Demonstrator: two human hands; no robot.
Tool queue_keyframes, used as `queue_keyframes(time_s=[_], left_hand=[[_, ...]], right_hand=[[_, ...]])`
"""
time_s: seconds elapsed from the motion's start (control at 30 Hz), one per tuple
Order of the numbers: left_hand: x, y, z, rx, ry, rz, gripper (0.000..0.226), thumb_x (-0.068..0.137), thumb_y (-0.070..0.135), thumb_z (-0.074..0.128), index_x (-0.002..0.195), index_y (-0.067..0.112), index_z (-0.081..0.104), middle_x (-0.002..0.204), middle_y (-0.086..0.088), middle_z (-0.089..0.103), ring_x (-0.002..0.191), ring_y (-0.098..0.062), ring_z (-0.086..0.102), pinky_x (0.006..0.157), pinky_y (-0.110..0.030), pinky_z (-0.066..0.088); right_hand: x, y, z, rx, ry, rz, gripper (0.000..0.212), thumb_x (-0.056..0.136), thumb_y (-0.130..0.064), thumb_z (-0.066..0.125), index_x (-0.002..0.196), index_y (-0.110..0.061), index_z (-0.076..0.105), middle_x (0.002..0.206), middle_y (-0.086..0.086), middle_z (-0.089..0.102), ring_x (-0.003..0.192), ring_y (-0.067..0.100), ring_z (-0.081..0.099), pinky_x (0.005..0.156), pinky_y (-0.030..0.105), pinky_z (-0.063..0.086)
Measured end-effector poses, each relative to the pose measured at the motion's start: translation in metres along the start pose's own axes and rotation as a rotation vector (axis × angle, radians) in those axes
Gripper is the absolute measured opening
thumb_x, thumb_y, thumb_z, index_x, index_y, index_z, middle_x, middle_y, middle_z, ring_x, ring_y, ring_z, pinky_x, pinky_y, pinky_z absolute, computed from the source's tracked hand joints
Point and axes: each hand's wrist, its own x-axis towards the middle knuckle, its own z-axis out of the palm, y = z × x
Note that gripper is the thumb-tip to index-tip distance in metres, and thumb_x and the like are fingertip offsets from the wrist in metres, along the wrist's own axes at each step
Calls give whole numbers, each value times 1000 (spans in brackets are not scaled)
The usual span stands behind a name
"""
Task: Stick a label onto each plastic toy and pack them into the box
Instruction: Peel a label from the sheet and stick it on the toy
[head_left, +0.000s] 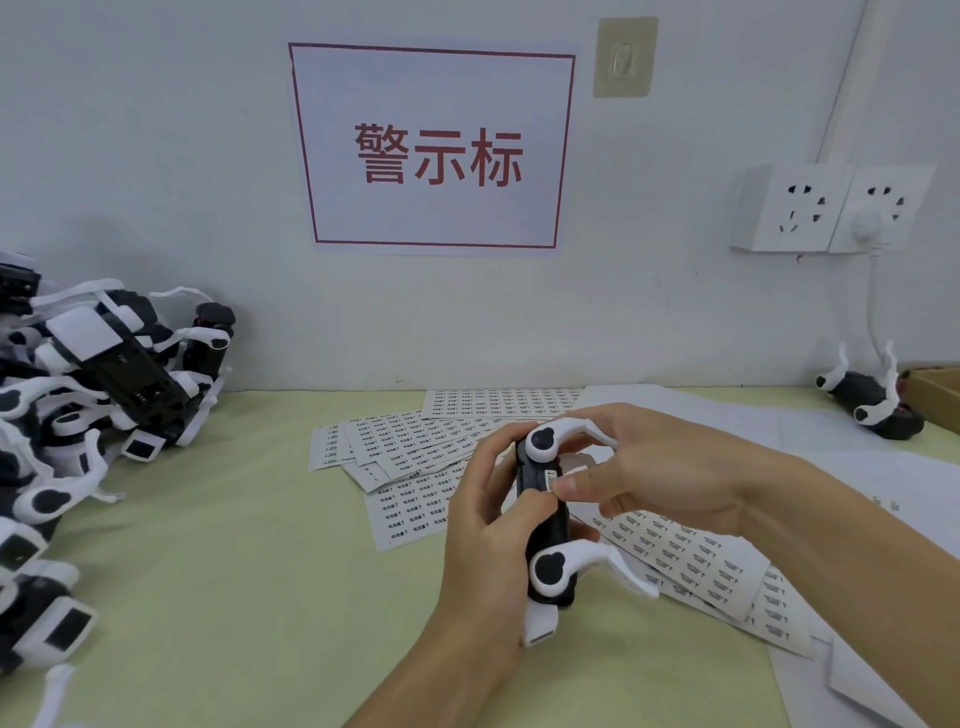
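Over a pale green tabletop (218, 571) strewn with label sheets (415, 457), the left hand (483, 540) grips a black-and-white toy (545, 540); the right hand (660, 467) pinches a label (551, 479) against it.

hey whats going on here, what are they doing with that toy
A person is labelling black-and-white plastic toys at a table. The left hand grips one toy upright, while the right hand presses a small label onto its black side with the thumb. Label sheets lie spread on the table beneath. A pile of toys waits at the left. Another toy lies at the far right beside the box, only partly in view.
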Motion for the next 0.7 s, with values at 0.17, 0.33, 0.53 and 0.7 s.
queue_keyframes(time_s=[0.17, 0.33, 0.53, 0.7], left_hand=[[0, -2, -1, -4, -4, -9, 44, 74, 4, 56, 108, 28, 69, 111, -10, 71, 68, -36, 68, 66, -41, 58], [0, -4, 0, 76, 55, 3, 36, 78, 15, 66, 108, 34, 69, 113, -2, 73, 93, -32, 73, 78, -49, 61], [-1, 0, 1, 95, 33, -16, 35, 76, 15, 62, 105, 34, 69, 110, -2, 74, 78, -30, 73, 72, -44, 61], [0, 1, 2, 40, 7, -35, 39, 77, 12, 60, 109, 32, 68, 112, -9, 72, 76, -38, 70, 72, -46, 59]], right_hand=[[-3, -1, -3, -55, -2, -5, 26, 94, -4, 60, 111, -24, 67, 110, -3, 70, 87, 6, 60, 73, 25, 48], [-10, -4, -7, -134, -45, -42, 36, 91, 1, 58, 110, -29, 66, 119, 8, 63, 86, 10, 58, 74, 25, 50], [-10, -6, -9, -157, -84, -48, 32, 92, -8, 59, 106, -36, 67, 114, -1, 65, 90, 6, 61, 83, 29, 54], [-9, -5, -10, -72, -99, -6, 26, 92, -55, 60, 114, -42, 66, 115, -13, 69, 104, 13, 68, 84, 26, 57]])
